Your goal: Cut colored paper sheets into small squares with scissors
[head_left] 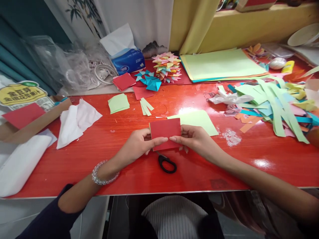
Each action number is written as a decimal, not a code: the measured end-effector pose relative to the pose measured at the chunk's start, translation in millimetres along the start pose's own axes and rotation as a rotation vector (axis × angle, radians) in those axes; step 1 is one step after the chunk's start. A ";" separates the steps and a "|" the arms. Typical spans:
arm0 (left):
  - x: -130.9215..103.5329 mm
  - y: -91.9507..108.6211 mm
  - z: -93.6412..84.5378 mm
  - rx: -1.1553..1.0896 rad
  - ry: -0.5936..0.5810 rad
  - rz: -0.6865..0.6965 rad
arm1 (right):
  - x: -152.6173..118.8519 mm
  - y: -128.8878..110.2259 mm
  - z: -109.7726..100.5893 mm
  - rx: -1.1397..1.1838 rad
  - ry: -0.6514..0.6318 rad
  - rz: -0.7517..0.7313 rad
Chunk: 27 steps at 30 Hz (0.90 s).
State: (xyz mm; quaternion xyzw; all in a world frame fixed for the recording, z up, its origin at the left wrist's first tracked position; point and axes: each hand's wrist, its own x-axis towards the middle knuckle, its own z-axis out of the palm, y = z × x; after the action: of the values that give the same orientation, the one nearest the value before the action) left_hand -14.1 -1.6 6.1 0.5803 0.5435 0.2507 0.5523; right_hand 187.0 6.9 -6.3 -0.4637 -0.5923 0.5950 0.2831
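Note:
Between my two hands is a red paper square [165,127], with a thin yellowish edge showing at its left side. My left hand [142,141] grips its left side, thumb flat across the front and fingers behind. On the right side my right hand [193,137] pinches it the same way, the two thumb tips almost meeting. Scissors [167,164] with black handles lie below the paper, their blades mostly hidden under it. Beyond my right hand, a light green sheet [199,121] rests on the table, partly covered by the hand and red paper.
On the red table [119,132] lie green squares [119,103], green strips [146,107], and blue folded pieces [149,81]. A folded-paper stack [167,68] stands behind, beside a tissue pack [128,61]. Paper scraps [274,103] pile at right; crumpled tissue [77,121] lies left.

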 end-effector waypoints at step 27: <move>31.8 -8.8 -87.0 -0.073 0.589 0.225 | 15.7 5.2 -36.1 0.405 0.225 0.046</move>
State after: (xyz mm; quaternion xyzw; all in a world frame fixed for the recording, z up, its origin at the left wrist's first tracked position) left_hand -85.8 57.6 11.2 0.5189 0.6033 0.4868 0.3602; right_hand 213.7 36.1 -10.0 -0.4742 -0.4146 0.6527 0.4209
